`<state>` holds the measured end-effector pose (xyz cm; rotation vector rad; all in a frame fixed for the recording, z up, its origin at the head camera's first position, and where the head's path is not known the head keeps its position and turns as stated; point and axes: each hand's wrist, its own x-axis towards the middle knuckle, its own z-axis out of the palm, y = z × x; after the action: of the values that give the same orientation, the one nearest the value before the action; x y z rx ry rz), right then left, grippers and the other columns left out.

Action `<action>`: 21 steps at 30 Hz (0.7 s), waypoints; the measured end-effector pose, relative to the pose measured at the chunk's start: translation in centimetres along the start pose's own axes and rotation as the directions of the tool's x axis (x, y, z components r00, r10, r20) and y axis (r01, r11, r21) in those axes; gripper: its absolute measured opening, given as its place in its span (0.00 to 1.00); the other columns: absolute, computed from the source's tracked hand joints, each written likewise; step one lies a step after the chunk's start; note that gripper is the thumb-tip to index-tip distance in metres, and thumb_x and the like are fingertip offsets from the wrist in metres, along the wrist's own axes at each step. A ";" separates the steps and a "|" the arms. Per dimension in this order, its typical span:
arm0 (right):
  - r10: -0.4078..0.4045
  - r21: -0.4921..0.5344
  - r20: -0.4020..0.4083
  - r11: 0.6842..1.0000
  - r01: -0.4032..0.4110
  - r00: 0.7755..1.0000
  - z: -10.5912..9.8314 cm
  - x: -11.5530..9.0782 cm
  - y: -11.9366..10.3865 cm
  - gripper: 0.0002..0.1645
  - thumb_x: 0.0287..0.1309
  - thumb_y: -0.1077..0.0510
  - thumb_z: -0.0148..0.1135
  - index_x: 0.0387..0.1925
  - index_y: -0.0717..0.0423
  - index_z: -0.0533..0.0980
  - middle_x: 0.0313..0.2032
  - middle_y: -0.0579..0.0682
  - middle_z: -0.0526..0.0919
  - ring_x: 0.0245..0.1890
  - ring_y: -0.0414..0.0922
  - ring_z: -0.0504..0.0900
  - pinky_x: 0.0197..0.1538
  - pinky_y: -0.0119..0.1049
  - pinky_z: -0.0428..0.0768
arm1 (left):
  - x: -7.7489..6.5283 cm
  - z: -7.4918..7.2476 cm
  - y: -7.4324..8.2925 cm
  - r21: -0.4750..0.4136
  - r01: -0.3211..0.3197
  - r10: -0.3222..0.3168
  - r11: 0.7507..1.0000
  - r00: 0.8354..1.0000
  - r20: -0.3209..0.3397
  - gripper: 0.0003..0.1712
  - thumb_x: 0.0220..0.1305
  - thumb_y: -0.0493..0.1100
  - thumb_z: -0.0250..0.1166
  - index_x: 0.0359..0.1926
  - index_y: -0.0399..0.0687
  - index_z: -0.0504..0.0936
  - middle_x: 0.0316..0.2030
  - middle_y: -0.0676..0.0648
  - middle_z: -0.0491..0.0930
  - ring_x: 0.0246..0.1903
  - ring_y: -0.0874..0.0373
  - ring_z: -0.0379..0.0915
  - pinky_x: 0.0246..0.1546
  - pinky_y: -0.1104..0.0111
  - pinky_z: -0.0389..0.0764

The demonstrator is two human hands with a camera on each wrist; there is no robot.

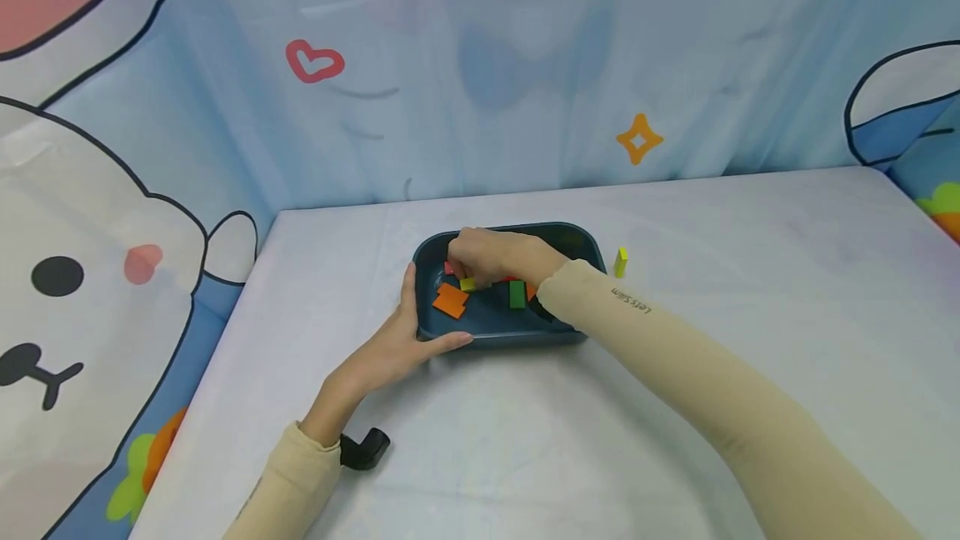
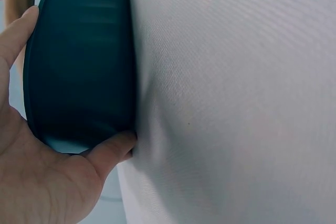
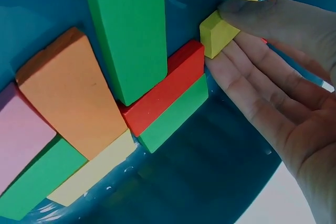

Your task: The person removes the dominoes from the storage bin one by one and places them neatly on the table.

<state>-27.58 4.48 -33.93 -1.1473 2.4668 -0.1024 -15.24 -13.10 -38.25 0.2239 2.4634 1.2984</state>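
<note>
1. Right hand [image 1: 498, 255] is down in the dark teal tray [image 1: 495, 340], left of its middle, forearm towards four o'clock. Thumb and fingers pinch a yellow block [image 3: 217, 35].
2. Key relation, right wrist view: yellow block at eleven o'clock from the palm, long axis roughly seven to one. Right hand is the nearer; left hand [image 1: 396, 336] is at the tray's eight o'clock corner.
3. Left fingers extended, spread wide from the thumb, bracing the tray's end; thumb along the near rim.
4. Block's look: plain yellow, flat-faced, edges slanting (thumb covers part, so full outline and contact with the tray floor: cannot tell).
5. Neighbours, same wrist view: red block [image 3: 168, 85] at seven o'clock, large green block [image 3: 131, 35] at nine.
6. Head view: second yellow piece [image 1: 621, 262] on the desk [image 1: 675, 432], just beside the tray, about three o'clock.
</note>
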 end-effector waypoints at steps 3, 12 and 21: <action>-0.007 -0.002 0.004 1.000 0.007 1.000 0.1 0.0 0.0 0.07 0.55 0.68 0.67 0.37 0.58 0.84 0.34 0.50 0.84 0.31 0.45 0.78 0.39 0.33 0.83 | 0.0 0.1 0.0 0.008 0.006 -0.006 1.000 1.000 0.000 0.71 0.53 0.71 0.67 0.68 0.79 0.12 0.78 0.52 0.29 0.77 0.53 0.35 0.74 0.46 0.49; 0.011 0.001 0.006 1.000 -0.011 1.000 -0.2 0.1 -0.2 0.11 0.54 0.69 0.67 0.41 0.58 0.84 0.39 0.51 0.85 0.36 0.45 0.81 0.44 0.34 0.84 | -0.1 -0.1 0.2 0.005 0.011 -0.011 1.000 1.000 -0.001 0.71 0.55 0.68 0.67 0.68 0.78 0.12 0.78 0.52 0.30 0.77 0.52 0.36 0.74 0.46 0.49; 0.004 -0.004 -0.001 1.000 -0.004 1.000 0.1 0.0 -0.2 0.10 0.53 0.69 0.67 0.38 0.59 0.84 0.36 0.52 0.83 0.32 0.45 0.76 0.40 0.33 0.83 | 0.0 -0.1 0.1 0.007 0.012 -0.012 1.000 1.000 0.007 0.71 0.55 0.68 0.67 0.68 0.78 0.12 0.78 0.52 0.28 0.77 0.52 0.34 0.74 0.46 0.49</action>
<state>-27.37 4.35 -33.94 -1.1444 2.4711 -0.0970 -15.25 -13.06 -38.09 0.2150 2.4596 1.2824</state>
